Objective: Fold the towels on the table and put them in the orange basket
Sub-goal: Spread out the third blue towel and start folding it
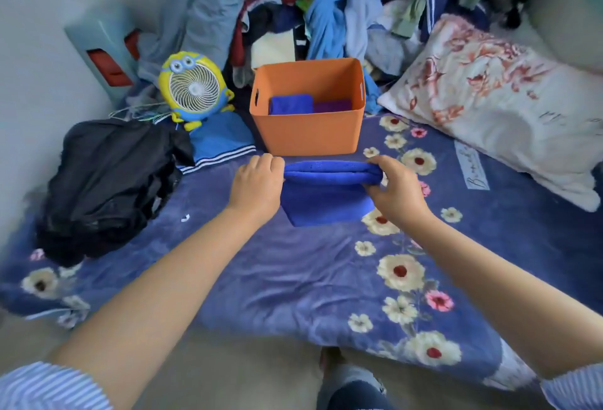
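A blue towel (328, 201) is held up just in front of the orange basket (310, 135), its top edge folded over and its lower part hanging toward the floral blanket. My left hand (257, 186) grips the towel's left end. The towel's right end is pinched by my right hand (396, 189). Inside the basket lie a folded blue towel (290, 104) and a folded purple towel (332, 105).
A yellow cartoon fan (194, 88) stands left of the basket. Black clothing (107, 181) is heaped at the left. A floral pillow (499, 106) lies at the right. A pile of clothes (310, 8) rises behind the basket. The floral blanket (293, 272) covers the surface.
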`<state>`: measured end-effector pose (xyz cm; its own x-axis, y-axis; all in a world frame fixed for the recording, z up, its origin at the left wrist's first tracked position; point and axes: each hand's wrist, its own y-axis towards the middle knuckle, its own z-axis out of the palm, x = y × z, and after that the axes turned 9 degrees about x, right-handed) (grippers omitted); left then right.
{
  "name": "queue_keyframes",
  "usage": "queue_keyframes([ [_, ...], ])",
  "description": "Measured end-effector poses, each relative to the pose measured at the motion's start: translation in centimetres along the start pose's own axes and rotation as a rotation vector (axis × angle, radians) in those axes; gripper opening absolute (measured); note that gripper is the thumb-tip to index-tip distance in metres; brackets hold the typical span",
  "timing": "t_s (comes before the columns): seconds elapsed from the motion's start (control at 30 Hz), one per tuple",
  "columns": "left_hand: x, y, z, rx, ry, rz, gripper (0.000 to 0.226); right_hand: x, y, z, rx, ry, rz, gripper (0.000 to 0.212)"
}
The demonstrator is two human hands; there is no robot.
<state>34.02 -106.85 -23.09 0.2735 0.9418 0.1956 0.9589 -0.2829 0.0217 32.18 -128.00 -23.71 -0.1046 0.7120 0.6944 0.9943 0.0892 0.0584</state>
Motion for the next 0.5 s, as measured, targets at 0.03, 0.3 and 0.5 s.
queue_keyframes([
  [0.03,0.5,1.8,-0.4,0.017,-0.050,-0.016,0.027,-0.1,2.0,-0.2,0.007,0.017,-0.002,0.029],
  [0.3,4.6,17.7,-1.1,0.118,-0.354,-0.150,0.028,-1.1,17.3,-1.2,0.028,0.408,0.043,0.016],
  [0.5,7.3,25.2,-0.4,0.138,-0.336,-0.016,0.044,-1.8,25.6,-2.0,-0.007,0.510,0.062,0.036],
])
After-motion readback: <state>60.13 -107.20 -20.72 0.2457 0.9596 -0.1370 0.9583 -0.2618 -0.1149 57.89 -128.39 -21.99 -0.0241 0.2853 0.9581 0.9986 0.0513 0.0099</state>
